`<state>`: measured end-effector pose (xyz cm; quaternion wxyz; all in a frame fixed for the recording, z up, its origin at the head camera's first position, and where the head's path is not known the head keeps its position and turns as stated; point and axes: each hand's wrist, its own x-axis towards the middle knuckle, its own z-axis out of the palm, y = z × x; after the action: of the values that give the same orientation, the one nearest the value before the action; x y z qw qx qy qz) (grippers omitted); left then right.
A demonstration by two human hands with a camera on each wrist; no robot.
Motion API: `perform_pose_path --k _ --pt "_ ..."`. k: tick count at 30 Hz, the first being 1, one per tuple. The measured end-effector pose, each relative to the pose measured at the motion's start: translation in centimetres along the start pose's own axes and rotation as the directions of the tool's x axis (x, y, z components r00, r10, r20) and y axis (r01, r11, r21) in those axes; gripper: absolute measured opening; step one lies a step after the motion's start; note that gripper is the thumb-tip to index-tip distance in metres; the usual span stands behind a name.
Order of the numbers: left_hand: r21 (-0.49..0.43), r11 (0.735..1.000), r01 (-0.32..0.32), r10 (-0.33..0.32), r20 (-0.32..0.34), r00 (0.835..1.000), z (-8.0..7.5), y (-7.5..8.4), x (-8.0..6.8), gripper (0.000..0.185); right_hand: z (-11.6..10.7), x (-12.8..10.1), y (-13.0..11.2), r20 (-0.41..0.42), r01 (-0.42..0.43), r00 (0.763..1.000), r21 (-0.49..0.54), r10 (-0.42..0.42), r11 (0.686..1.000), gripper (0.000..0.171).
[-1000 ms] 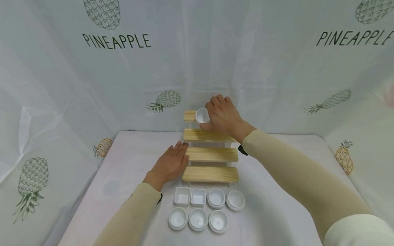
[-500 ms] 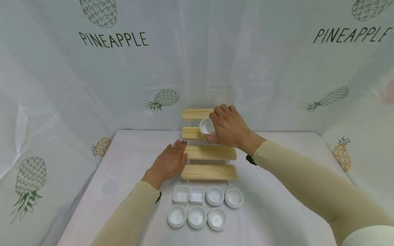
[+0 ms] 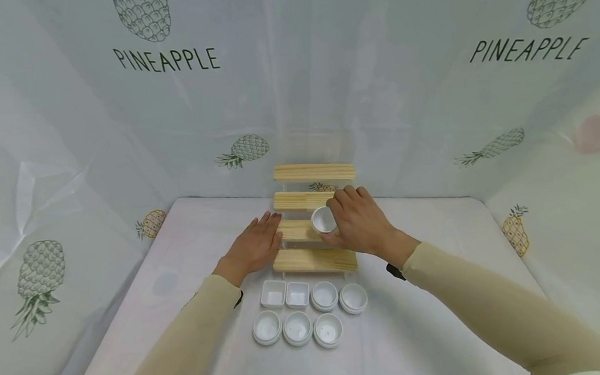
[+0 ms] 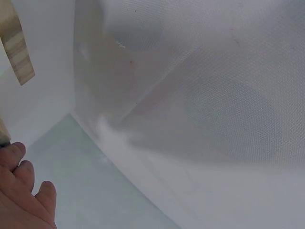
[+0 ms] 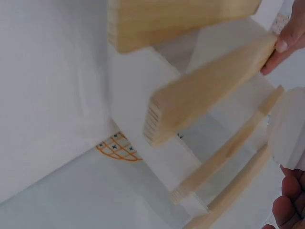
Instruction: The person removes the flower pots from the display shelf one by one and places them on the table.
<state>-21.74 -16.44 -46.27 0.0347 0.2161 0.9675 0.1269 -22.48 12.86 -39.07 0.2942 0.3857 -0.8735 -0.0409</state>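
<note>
A wooden stepped rack (image 3: 313, 172) with several plank tiers stands at the back of the white table (image 3: 435, 323). My right hand (image 3: 359, 225) holds a small round white dish (image 3: 324, 220), tipped on its side, over the rack's lower tiers. My left hand (image 3: 256, 246) lies flat with straight fingers against the left end of a lower plank (image 3: 294, 231). The right wrist view shows the plank ends (image 5: 200, 102) up close, with the dish's pale edge (image 5: 288, 126) blurred at the right. In the left wrist view only my fingers (image 4: 21, 191) and white cloth show.
Several small white dishes sit in two rows in front of the rack: two square ones (image 3: 285, 295) and round ones (image 3: 297, 328). A white pineapple-print cloth (image 3: 166, 60) walls in the table on three sides.
My right hand has come down and toward me with the round dish, from the rack's top tier to over its lower tiers. The left hand has stayed put.
</note>
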Motion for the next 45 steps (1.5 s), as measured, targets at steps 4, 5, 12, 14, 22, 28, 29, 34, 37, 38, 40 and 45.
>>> perform_pose_path --k 4,5,12,14,22,28,29,34,37,38,40,45 --pt "0.009 1.000 0.007 -0.007 0.008 1.000 -0.1 0.0 0.0 0.063 -0.1 -1.8 -0.7 0.002 0.008 1.000 0.029 -0.008 1.000 0.061" --pt "0.007 1.000 0.007 -0.007 0.008 1.000 -0.1 0.0 -0.1 0.063 -0.2 -2.3 -0.9 0.003 0.009 1.000 0.037 -0.010 0.999 0.061" --pt "-0.005 1.000 0.005 -0.005 0.008 1.000 -0.1 0.0 -0.1 0.063 -0.4 -6.2 -2.3 0.027 0.034 0.999 0.080 -0.037 0.996 0.064" --pt "-0.006 1.000 0.002 -0.002 0.007 1.000 -0.1 -0.1 -0.1 0.063 -0.5 -7.2 -2.7 0.032 0.043 0.998 0.100 -0.046 0.994 0.064" --pt "-0.005 1.000 -0.012 0.012 0.001 1.000 0.1 -0.3 0.0 0.063 -1.0 -10.5 -3.9 0.030 0.054 0.998 0.121 -0.058 0.991 0.060" --pt "-0.001 1.000 -0.023 0.023 -0.010 1.000 0.2 -0.3 0.1 0.063 -1.5 -13.1 -4.8 0.041 0.046 0.998 0.140 -0.052 0.989 0.060" --pt "0.001 1.000 -0.023 0.023 -0.010 1.000 0.2 -0.3 0.1 0.063 -1.5 -13.6 -5.0 0.038 0.048 0.998 0.148 -0.054 0.988 0.061" --pt "0.001 1.000 -0.022 0.022 -0.009 1.000 0.1 -0.3 0.2 0.063 -1.3 -15.8 -6.3 0.016 0.068 0.997 0.182 -0.072 0.981 0.060" --pt "-0.002 1.000 -0.020 0.020 -0.010 1.000 0.1 -0.3 0.2 0.062 -0.8 -16.8 -7.0 0.001 0.076 0.997 0.197 -0.077 0.977 0.060" --pt "-0.005 1.000 -0.021 0.020 -0.009 1.000 0.1 -0.3 0.2 0.062 -0.6 -17.0 -7.2 -0.001 0.074 0.997 0.200 -0.075 0.977 0.060" --pt "-0.008 1.000 -0.020 0.020 -0.005 1.000 0.1 -0.3 0.2 0.063 -0.3 -17.5 -7.6 0.003 0.065 0.998 0.209 -0.067 0.976 0.060" --pt "-0.011 1.000 -0.021 0.021 -0.005 1.000 0.1 -0.2 0.2 0.063 0.6 -18.1 -8.2 0.024 0.046 0.998 0.237 -0.053 0.970 0.060"
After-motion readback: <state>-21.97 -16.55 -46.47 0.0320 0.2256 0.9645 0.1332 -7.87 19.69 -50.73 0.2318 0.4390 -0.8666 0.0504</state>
